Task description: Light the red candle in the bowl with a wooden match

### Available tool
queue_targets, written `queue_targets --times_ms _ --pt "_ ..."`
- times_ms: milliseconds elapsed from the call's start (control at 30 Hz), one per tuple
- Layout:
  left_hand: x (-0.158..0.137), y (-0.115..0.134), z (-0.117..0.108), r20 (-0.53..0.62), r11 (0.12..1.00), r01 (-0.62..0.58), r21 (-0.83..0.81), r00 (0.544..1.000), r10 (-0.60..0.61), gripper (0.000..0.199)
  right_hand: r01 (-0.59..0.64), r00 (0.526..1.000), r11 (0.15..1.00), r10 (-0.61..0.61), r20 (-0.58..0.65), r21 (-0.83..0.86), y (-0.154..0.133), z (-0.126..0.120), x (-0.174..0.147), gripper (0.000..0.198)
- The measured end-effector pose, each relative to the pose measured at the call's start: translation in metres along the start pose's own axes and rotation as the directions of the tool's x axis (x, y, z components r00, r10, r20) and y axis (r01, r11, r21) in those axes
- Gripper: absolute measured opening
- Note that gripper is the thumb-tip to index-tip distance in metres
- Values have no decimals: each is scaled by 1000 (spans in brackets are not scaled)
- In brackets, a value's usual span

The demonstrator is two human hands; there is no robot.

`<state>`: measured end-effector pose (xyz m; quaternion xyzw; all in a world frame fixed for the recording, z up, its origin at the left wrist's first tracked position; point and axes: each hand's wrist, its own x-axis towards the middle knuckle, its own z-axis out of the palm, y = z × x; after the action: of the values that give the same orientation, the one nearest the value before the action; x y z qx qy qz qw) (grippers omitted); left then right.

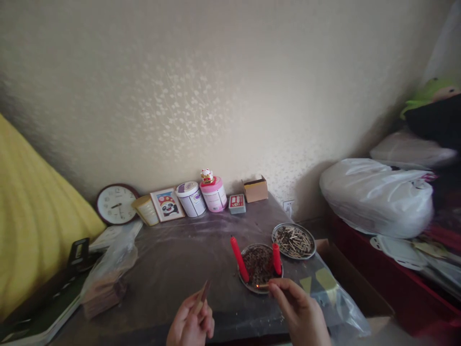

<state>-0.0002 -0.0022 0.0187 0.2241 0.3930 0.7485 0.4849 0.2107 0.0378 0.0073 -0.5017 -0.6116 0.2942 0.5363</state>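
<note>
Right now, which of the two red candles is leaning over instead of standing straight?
The left red candle leans, its top tipped leftward at the dish's left rim. The right red candle stands nearly upright, closer to the right hand.

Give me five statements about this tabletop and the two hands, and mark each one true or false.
1. The right hand holds a lit match at the rim of the round metal dish of dark bits. True.
2. Three red candles stand in that dish. False: there are two red candles, leaning at its edges.
3. The left hand is empty. False: it holds a small flat matchbox.
4. A second round metal dish holding matchsticks sits behind and to the right of the first. True.
5. The round wall clock hangs high on the wall. False: it leans against the wall at table level.
</note>
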Motion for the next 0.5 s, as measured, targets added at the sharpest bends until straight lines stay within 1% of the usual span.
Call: queue_targets --times_ms 100,200,367,500 --pt "0 -1 0 -15 1000 -11 -7 1000 11 42 -6 1000 1000 6 2 12 2 -2 3 24" --pt "5 -5 -9 -26 1000 7 -20 1000 -7 39 10 1000 1000 -10 5 6 4 -3 5 22" --pt "20 -7 -29 44 999 42 -15 998 -41 35 59 998 998 -60 -19 -21 4 -5 8 23" --pt "24 -8 -37 64 997 71 -17 996 -69 40 102 995 992 -102 -8 -68 3 -8 9 21"
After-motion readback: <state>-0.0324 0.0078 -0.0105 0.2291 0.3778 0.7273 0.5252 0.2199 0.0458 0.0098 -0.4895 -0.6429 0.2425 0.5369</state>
